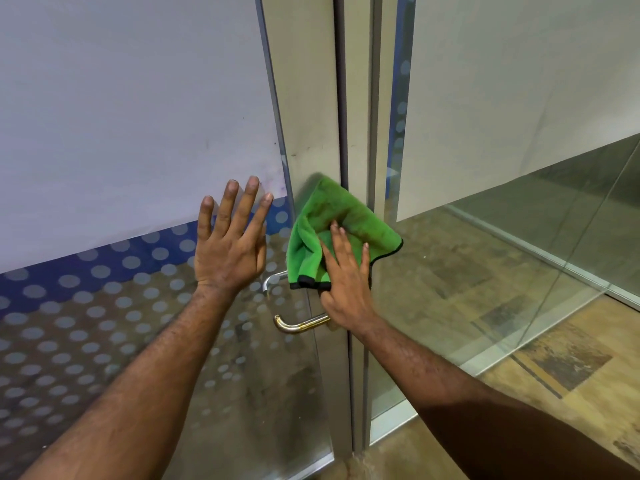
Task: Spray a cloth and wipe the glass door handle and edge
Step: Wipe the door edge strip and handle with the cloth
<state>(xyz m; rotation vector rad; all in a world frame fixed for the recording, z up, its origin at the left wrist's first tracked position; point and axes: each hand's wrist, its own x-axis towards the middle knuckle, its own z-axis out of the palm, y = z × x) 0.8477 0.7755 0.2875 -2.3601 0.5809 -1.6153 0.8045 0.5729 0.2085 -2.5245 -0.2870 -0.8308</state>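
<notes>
Two bare hands on a glass door, the right one pressing a green cloth to its edge.

At left the left hand [230,247] lies flat against the glass door [104,341], palm to the pane, its fingers [247,206] straight and spread, holding nothing; their tips reach the lower border of a pale sheet [121,116] behind the glass, above a band of frosted dots. Just right of and below that hand the curved metal door handle [299,325] stands out from the pane, polished and tubular, brassy at its bend. Further right the right hand [346,282] rests open on the green cloth [343,220], fingers [337,242] extended and slightly apart, flattening it against the door's right edge above the handle. The cloth is plush microfibre with black piping, loosely folded, its far corner poking past the fingertips toward the metal frame [353,98].
</notes>
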